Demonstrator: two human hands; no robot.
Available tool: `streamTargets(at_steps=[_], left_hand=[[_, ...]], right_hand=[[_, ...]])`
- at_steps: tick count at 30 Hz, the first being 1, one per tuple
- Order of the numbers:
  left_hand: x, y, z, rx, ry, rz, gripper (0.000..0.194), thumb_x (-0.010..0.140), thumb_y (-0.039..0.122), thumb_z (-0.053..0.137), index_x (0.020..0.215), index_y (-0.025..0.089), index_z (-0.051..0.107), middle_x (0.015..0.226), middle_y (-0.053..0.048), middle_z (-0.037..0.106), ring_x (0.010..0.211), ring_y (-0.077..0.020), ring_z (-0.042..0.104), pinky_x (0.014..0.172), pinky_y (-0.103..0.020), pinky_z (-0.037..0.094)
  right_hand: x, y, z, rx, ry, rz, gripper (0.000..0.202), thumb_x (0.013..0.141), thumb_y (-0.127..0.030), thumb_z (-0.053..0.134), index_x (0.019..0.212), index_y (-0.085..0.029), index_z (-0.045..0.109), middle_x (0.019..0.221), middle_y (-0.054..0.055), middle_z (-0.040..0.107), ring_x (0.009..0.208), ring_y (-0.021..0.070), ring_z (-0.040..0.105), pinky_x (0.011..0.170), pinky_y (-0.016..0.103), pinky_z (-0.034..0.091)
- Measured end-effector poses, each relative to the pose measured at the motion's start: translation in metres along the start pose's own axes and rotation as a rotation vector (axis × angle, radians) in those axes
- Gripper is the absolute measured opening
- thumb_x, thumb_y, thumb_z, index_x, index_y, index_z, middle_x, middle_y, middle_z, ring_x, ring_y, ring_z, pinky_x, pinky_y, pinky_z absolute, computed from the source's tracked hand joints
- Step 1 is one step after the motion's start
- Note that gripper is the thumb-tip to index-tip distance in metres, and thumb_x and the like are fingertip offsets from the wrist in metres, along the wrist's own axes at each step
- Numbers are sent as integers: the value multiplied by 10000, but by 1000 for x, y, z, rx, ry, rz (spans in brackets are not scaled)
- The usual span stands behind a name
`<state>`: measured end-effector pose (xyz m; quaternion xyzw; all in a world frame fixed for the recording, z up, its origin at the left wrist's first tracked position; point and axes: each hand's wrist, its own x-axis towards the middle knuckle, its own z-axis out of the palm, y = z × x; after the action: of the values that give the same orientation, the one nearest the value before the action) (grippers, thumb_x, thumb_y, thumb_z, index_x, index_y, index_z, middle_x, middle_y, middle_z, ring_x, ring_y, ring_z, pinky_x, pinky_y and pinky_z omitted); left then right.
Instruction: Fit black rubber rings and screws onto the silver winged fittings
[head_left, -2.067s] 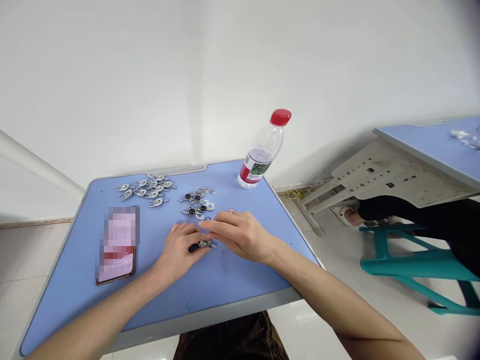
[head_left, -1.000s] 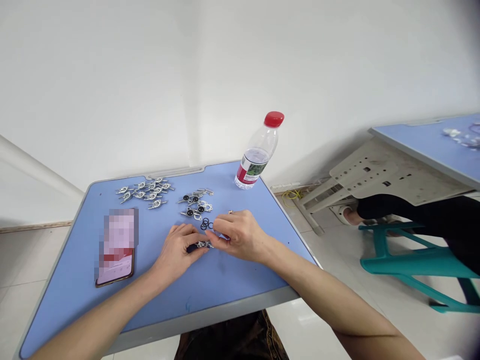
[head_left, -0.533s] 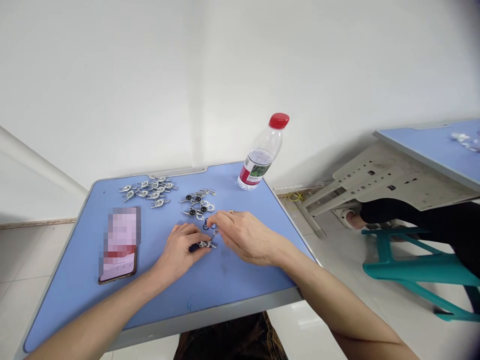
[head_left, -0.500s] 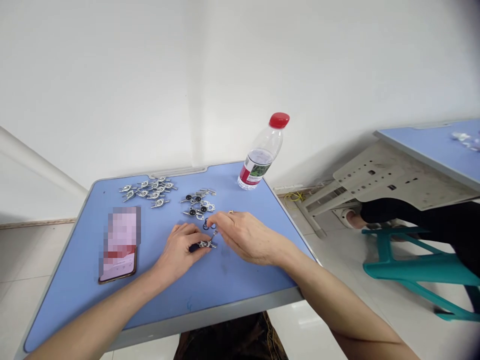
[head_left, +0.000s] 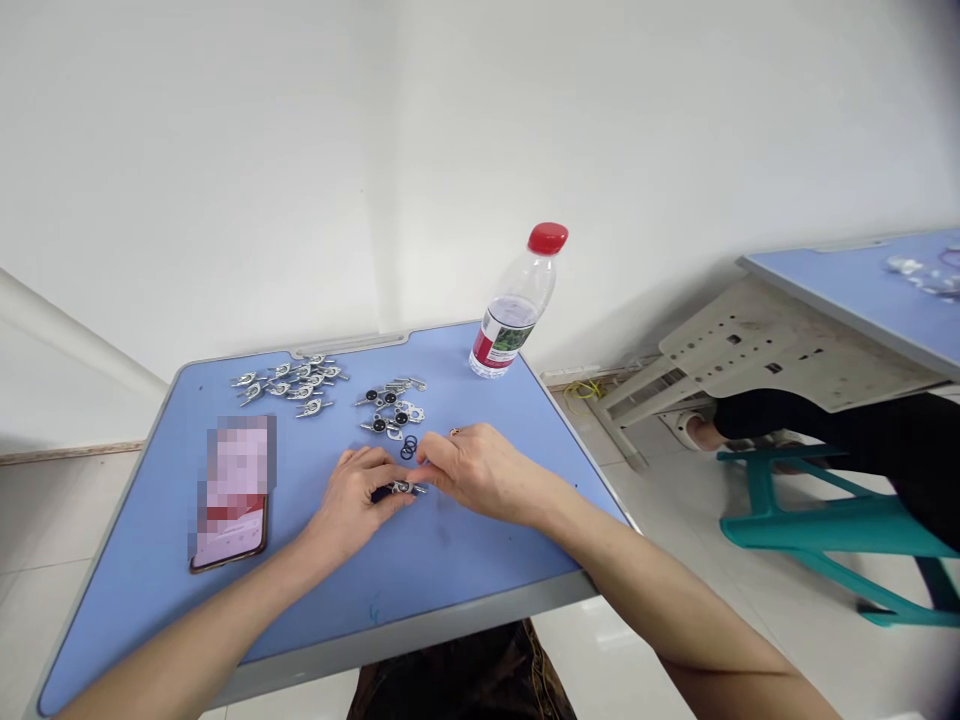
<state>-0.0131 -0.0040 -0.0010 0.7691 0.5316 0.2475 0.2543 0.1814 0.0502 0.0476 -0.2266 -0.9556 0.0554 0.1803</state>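
My left hand is closed around a small silvery metal fitting with a slim stem, held low over the table. Against that fitting, the thumb and fingertips of my right hand are pinched together. Whatever they grip is covered by the fingers. Just beyond the fingertips lie several thin black rings. Behind these are several metal parts with black round discs, mixed with flat silvery plates. A heap of similar metal fittings lies at the back left.
A phone, its screen partly blurred, lies on the left of the blue table. A red-capped water bottle stands at the back right, near the wall. To the right are a teal stool, a person's leg and another table.
My right hand has come down and in, its fingertips now covering the slim metal piece seen between them before. More of the black rings shows. My left hand keeps its grip. The view shifted slightly.
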Motion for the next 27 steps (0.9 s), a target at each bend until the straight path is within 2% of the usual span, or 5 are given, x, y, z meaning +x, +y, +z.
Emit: streamTargets(at_steps=[10,14,18,22,27], left_hand=[[0,1,1,3,38,-5,124,813,313,655,913,240,665,830,0,648,811,-197,578,757,-349,376],[0,2,0,12,46,-3,93,826,296,638,895,239,662,846,2,654,817,-192,578,750,-346,375],[-1,4,0,3,48,20,79,831,269,622,886,243,672,888,-3,670,839,-189,583,779,-354,381],[-1,4,0,24,47,31,91,836,255,600,882,240,677,872,-13,667,811,-188,573,781,-359,389],[-2,6,0,77,53,34,97,836,229,584,861,239,677,799,-9,641,778,-189,558,748,-347,393]], right_hand=[[4,3,5,194,67,74,188,979,-257,369,877,-176,504,673,3,614,574,117,547,535,220,313],[4,2,-5,299,2,32,108,945,-241,430,904,-178,507,679,-11,598,554,102,513,526,211,305],[3,4,-14,364,-90,88,104,905,-152,433,983,-168,500,669,-18,600,509,96,490,518,209,307],[3,7,-9,377,-73,158,67,914,-212,482,948,-171,522,650,-15,616,523,107,522,515,209,318],[5,6,8,365,56,155,171,890,-331,553,826,-174,526,623,-22,581,519,91,486,509,201,313]])
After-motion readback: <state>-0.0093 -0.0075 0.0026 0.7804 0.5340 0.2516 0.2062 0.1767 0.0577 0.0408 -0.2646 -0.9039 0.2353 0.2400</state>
